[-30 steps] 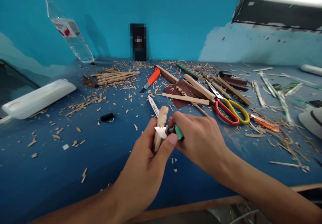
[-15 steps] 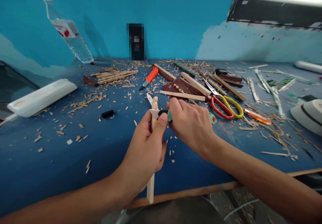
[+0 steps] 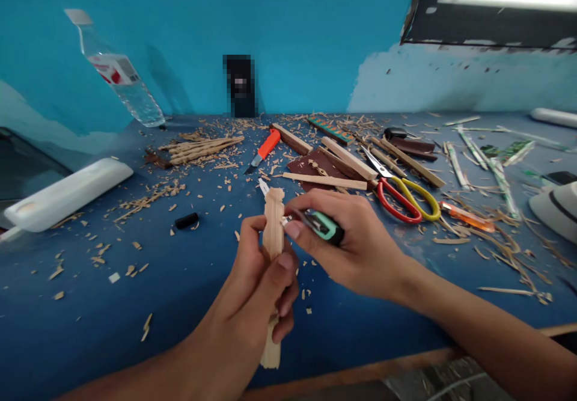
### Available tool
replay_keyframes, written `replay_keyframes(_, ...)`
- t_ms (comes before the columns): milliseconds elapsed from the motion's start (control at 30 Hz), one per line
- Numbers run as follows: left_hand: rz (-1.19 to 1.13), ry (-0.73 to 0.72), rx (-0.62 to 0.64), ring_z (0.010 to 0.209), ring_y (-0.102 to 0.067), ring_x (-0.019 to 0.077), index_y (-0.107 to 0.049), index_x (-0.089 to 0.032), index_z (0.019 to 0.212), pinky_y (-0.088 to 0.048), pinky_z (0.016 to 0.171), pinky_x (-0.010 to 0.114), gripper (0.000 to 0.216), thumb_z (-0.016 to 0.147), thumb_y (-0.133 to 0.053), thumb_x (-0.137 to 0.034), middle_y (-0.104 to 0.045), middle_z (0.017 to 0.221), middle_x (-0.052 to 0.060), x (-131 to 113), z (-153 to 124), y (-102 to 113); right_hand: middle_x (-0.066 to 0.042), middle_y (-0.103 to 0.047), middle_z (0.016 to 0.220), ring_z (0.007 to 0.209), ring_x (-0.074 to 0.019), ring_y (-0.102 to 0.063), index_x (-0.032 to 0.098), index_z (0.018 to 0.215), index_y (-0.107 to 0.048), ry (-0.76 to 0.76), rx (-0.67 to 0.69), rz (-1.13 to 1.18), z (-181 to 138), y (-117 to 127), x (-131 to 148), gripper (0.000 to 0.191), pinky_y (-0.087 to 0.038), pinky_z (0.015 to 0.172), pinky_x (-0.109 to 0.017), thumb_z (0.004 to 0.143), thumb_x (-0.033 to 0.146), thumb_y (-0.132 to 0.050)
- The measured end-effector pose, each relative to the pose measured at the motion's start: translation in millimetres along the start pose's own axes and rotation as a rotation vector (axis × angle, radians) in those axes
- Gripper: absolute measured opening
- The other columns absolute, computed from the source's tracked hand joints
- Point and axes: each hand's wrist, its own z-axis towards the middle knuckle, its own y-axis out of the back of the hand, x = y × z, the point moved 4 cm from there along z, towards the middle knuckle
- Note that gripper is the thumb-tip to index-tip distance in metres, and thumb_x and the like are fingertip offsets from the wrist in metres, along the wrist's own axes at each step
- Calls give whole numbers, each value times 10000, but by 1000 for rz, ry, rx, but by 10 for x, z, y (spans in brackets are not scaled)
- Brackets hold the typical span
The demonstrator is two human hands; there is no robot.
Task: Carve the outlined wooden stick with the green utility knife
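My left hand (image 3: 261,287) is wrapped round a pale carved wooden stick (image 3: 273,223), holding it upright over the blue table (image 3: 90,305). The stick's notched top rises above my fingers and its lower end sticks out below my palm. My right hand (image 3: 351,244) grips a small knife with a green and black handle (image 3: 325,225). The knife's blade end meets the stick's right side near the top, beside my right thumb.
Wood shavings litter the table. An orange utility knife (image 3: 265,147), wooden strips (image 3: 328,180), brown sandpaper (image 3: 311,163) and red-and-yellow scissors (image 3: 406,195) lie beyond my hands. A water bottle (image 3: 118,73) leans far left, above a white block (image 3: 63,193). A small black piece (image 3: 186,220) lies left.
My left hand turned the stick so its flat carved face shows and slid lower on it. My right hand shifted the knife to the stick's right side, showing more of the green handle.
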Motion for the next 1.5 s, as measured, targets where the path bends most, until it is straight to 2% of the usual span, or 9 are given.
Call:
replay_keyframes(200, 117, -16, 74, 615, -410, 93, -332, -364, 1205, -446, 501, 179, 251, 1068, -441, -543, -415, 785, -80, 82, -38, -39, 53, -668, 777, 634, -81, -556, 182, 937, -681, 136, -64, -37, -66, -65, -37, 136, -424, 619, -215, 839, 91, -704)
replay_keyframes(433, -9, 43, 115, 477, -301, 56, -308, -377, 1223, -372, 404, 111, 531, 926, -574, -728, -458, 654, -120, 163, -55, -30, -43, -617, 704, 584, -161, -517, 106, 829, -680, 623, -17, -487, -85, -60, 75, 258, -421, 558, -320, 987, 99, -476)
replay_keyframes(567, -112, 163, 178, 468, -252, 28, -348, -414, 1266, -288, 415, 64, 512, 928, -622, -684, -399, 647, -132, 170, -60, 2, -54, -619, 683, 592, -170, -532, 91, 805, -682, 707, 6, -518, -67, -35, 78, 328, -452, 583, -321, 1013, 80, -429)
replay_keyframes(800, -112, 231, 195, 394, -178, 24, -375, -371, 1269, -249, 321, 61, 430, 979, -640, -546, -401, 599, -150, 72, -18, 73, 1, -612, 710, 581, -117, -489, 161, 802, -627, 600, 71, -354, -63, -12, 37, 190, -413, 567, -268, 962, 115, -536)
replay_keyframes(967, -145, 141, 50, 363, -136, 16, -472, -334, 1062, -231, 266, 52, 248, 967, -662, -463, -410, 585, -144, -87, 47, 285, 68, -625, 714, 571, -65, -530, 216, 827, -595, 386, 63, -249, -35, 228, -80, 140, -411, 560, -195, 834, 91, -660)
replay_keyframes(1133, -383, 194, 297, 432, -317, 41, -594, -319, 1104, -434, 342, 95, 144, 987, -600, -404, -445, 622, -90, -103, -10, 233, 8, -746, 911, 791, -140, -697, 213, 1026, -675, 240, 101, -503, 44, 396, -385, 224, -480, 716, -253, 853, 82, -618)
replay_keyframes(1233, -431, 220, 339, 475, -321, 39, -648, -270, 1074, -426, 364, 79, 162, 981, -587, -389, -420, 663, -70, -50, 2, 212, -50, -756, 1097, 942, -213, -719, 196, 1160, -671, 190, 130, -623, 50, 341, -495, 340, -482, 748, -305, 845, 94, -591)
replay_keyframes(1400, -444, 202, 314, 487, -362, 39, -679, -208, 1036, -439, 387, 92, 169, 933, -597, -314, -445, 703, -57, -4, 73, 218, 16, -660, 730, 600, -136, -590, 192, 882, -617, 201, -30, -645, -57, 208, -294, 15, -379, 572, -282, 866, 190, -618)
replay_keyframes(1500, -354, 169, 241, 466, -375, 39, -647, -230, 998, -423, 360, 98, 103, 914, -603, -272, -473, 717, -61, 10, 86, 252, 63, -512, 595, 484, -111, -445, 222, 769, -532, 195, -27, -651, -139, 79, -157, 138, -300, 507, -297, 899, 204, -574)
